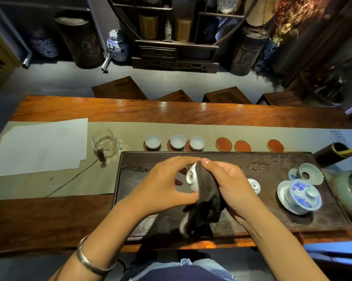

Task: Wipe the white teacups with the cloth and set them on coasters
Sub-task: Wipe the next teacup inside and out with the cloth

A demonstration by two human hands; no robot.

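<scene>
My left hand (167,185) holds a white teacup (192,179) on its side over the dark tea tray (242,161), its foot turned toward me. My right hand (230,183) grips a dark cloth (206,199) pressed against the cup's right side; the cloth hangs down below. Another white teacup (254,185) lies upside down on the tray, right of my hand. Three white teacups (152,141) (177,141) (197,143) stand on coasters beyond the tray. Three bare red coasters (223,144) (242,146) (275,145) lie to their right.
A glass pitcher (105,146) stands left of the tray beside white paper (41,145). On the tray's right end sit a blue-and-white lidded gaiwan (299,197) and a celadon strainer (310,173). A green pot (351,191) is at the far right. Stools stand beyond the table.
</scene>
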